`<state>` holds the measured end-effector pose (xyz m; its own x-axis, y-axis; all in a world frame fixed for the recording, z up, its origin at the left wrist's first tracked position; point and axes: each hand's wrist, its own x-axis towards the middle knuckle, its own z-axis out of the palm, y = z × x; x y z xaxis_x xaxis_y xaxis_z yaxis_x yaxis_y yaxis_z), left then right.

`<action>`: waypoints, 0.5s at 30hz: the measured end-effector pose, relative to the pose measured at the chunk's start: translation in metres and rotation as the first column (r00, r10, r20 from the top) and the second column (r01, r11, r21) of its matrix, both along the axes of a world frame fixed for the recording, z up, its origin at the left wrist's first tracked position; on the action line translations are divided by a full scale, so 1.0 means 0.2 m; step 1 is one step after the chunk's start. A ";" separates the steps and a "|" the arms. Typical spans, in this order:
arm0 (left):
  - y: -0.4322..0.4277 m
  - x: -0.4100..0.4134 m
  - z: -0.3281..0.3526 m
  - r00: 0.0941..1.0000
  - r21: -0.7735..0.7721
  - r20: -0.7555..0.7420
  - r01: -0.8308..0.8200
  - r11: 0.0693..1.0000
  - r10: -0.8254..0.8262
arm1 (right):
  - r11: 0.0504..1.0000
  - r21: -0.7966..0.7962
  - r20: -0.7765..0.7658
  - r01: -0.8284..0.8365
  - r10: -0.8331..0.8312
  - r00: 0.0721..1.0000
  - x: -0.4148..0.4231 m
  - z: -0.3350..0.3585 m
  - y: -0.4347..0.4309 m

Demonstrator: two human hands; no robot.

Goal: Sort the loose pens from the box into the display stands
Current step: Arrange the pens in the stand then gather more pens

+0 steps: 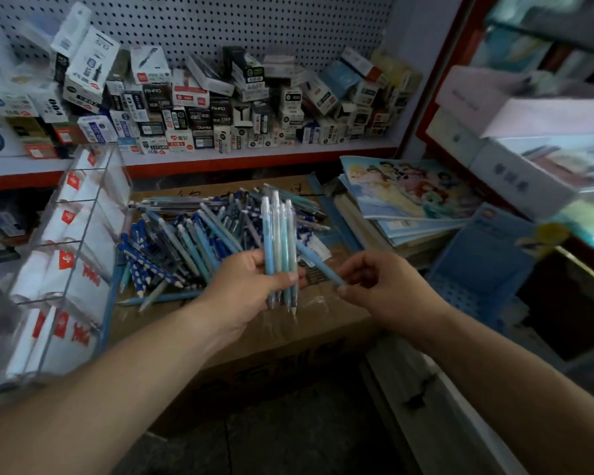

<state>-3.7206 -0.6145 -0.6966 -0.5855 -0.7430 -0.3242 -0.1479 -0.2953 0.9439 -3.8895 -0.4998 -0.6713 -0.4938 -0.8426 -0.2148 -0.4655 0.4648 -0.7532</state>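
Where a pegboard wall point(220, 25) backs a red-edged shelf point(254, 160), small pen cartons point(192, 108) lie heaped along it. Below the shelf a cardboard box point(288, 341) serves as the work surface. A clear display stand point(66, 269) with stepped compartments and red-marked white inserts stands against the box's left edge. A stack of picture books point(408, 190) lies off the far right corner, with a blue plastic basket point(477, 265) just beside it. A pile of loose pens point(186, 241), mostly blue and dark blue, covers the far left part of the box top; they lie crossed at many angles and reach close to the stand. The left hand point(244, 289) is over the middle of the box, its grip curled round a bundle of pens point(280, 234) in pale blue, pale teal and white. The bundle's long axis runs nearly upright in the view, with the clicker ends toward the shelf and the writing tips toward the box's near edge, sticking out below the fingers. The right hand point(388, 289) is near it, toward the right edge, its grip pinching one end of a single light blue pen point(318, 264) between thumb and fingertips. That pen slants across, and its far end goes up and left to the bundle, where it is hidden, so I cannot tell which end is the tip.
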 end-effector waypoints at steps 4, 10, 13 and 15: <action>0.12 -0.14 0.05 0.996 -0.005 -0.079 0.048 0.999 -0.048 | 0.995 0.073 0.228 0.064 -0.079 0.970 -0.09 0.08 0.19; 0.40 -0.35 0.13 0.968 0.019 -0.151 0.206 0.978 -0.201 | 0.893 -0.052 0.390 0.447 -0.394 0.832 -0.36 0.21 0.78; 0.60 -0.49 0.16 0.936 0.028 -0.179 0.314 0.949 -0.304 | 0.797 -0.146 0.356 0.586 -0.510 0.783 -0.42 0.21 1.19; 0.73 -0.59 0.19 0.903 0.021 -0.195 0.394 0.919 -0.382 | 0.740 -0.150 0.292 0.656 -0.601 0.744 -0.43 0.18 1.43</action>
<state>-3.8384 -0.4689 -0.6591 -0.8767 -0.4281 -0.2193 -0.0884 -0.3047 0.9483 -3.9758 -0.2135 -0.6356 -0.8933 -0.3918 -0.2202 0.0529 0.3949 -0.9172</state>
